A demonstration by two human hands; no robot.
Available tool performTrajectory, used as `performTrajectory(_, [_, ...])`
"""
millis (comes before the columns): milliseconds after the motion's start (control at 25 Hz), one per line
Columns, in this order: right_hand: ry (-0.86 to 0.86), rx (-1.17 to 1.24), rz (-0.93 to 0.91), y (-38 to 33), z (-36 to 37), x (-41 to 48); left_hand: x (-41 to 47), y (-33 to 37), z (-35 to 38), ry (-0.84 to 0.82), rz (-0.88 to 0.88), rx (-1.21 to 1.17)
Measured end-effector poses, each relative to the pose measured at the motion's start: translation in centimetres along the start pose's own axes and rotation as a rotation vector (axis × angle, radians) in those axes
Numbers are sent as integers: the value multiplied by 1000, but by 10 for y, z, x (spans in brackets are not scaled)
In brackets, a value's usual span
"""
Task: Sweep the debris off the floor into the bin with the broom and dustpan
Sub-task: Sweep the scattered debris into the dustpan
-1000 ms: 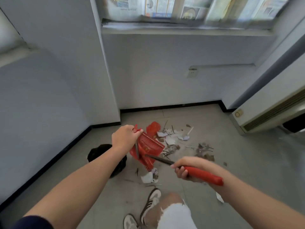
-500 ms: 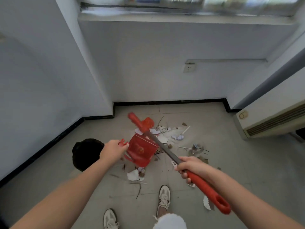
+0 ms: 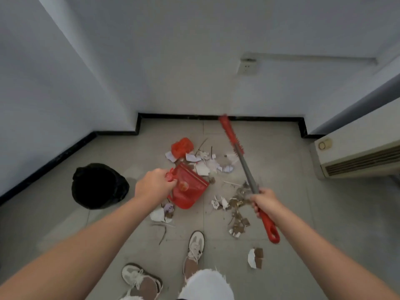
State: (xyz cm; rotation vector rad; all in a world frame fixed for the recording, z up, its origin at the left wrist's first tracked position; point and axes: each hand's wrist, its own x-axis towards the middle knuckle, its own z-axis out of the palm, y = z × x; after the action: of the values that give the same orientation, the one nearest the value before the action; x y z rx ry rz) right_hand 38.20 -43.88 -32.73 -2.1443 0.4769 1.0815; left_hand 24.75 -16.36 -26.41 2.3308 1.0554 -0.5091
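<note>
The broom (image 3: pixel 242 161) has swung away from the dustpan (image 3: pixel 190 187): half a second ago its shaft lay across the pan with the red head just above it, and now the head is out near the black skirting at the back wall, on the far side of the debris (image 3: pixel 207 163). The right hand (image 3: pixel 265 201) is clenched around the shaft where grey metal meets the red grip; the left hand (image 3: pixel 154 185) grasps the dustpan's handle, with the pan low among the litter, though I cannot tell if its lip touches the floor (image 3: pixel 281 213). Paper scraps, a red bag and brown fragments lie scattered from the pan's far edge round to the person's shoes, and the black-lined bin (image 3: pixel 98 185) stands to the left, near the pan but apart from it. Judging by this, the broom is now placed to draw the rubbish toward the pan; the sweeping looks barely begun.
</note>
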Motion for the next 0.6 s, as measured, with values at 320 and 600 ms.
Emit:
performTrajectory(320, [83, -112, 143, -10, 7, 148, 30, 8, 41, 2, 152, 165])
performTrajectory(600, [-28, -108, 145, -26, 118, 156, 33, -61, 17, 96, 41, 35])
